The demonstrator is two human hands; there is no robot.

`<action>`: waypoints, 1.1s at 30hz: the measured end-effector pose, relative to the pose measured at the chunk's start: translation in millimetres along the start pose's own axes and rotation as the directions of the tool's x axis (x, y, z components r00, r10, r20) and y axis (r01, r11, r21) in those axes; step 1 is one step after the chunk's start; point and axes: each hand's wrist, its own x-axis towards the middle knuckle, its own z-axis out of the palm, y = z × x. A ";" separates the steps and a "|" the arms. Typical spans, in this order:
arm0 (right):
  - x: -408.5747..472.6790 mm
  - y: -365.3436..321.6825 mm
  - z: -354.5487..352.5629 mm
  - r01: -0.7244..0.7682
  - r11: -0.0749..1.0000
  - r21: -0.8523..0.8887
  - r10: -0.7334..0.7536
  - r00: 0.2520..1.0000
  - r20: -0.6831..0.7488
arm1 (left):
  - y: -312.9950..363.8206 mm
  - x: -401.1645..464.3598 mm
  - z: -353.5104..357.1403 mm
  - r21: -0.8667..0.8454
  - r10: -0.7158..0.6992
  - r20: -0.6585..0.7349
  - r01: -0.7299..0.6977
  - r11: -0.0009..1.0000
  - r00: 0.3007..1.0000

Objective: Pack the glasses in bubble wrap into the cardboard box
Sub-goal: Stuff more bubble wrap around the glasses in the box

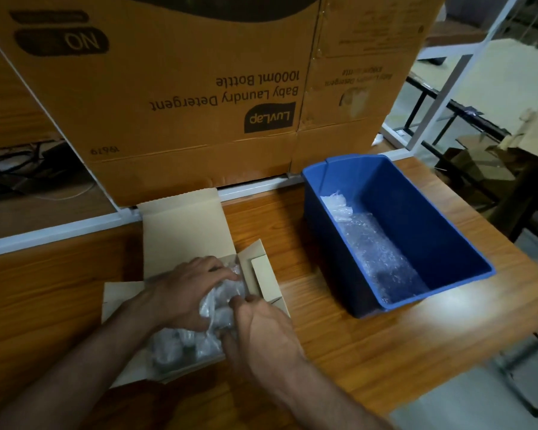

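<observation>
A small cardboard box (180,231) lay open on the wooden table (339,330), a blue bin (416,212) beside it. Both hands, left hand (184,293) and right hand (261,333), clutched a bubble-wrapped glass (221,302) over the box; hard pressing risked cracking glass.

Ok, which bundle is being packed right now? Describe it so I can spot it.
On the wooden table, left of the blue bin, sits the open small box. Both hands, left and right, hold the bubble-wrapped bundle there; unlike the bundles already inside, it is uppermost.
</observation>
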 end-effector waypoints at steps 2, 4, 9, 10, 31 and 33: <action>-2.2 2.9 -3.8 0.044 0.999 -0.002 -0.044 0.999 -0.012 | 3.3 0.0 -0.4 0.012 -0.020 0.011 0.020 1.000 1.000; -2.4 5.7 -9.8 0.086 0.996 0.008 -0.086 0.996 0.024 | 8.9 -0.4 0.1 0.035 -0.056 0.033 0.055 0.998 0.998; 2.3 12.9 -18.7 0.113 0.993 -0.021 -0.110 0.987 0.121 | 21.6 -6.0 4.0 0.118 -0.146 -0.010 0.146 0.982 0.989; 1.3 13.1 -20.0 0.138 0.989 -0.049 -0.130 0.982 0.135 | 23.3 -7.3 4.9 0.104 -0.161 -0.022 0.162 0.981 0.987; 47.7 206.2 -150.8 -0.056 0.998 0.038 0.068 0.890 -0.452 | 164.4 106.6 -48.2 -0.167 -0.083 -0.562 -0.014 0.986 0.823; 67.2 238.0 -150.9 -0.131 0.991 0.031 0.133 0.906 -0.401 | 168.6 111.9 -47.1 -0.180 -0.091 -0.579 -0.018 0.983 0.810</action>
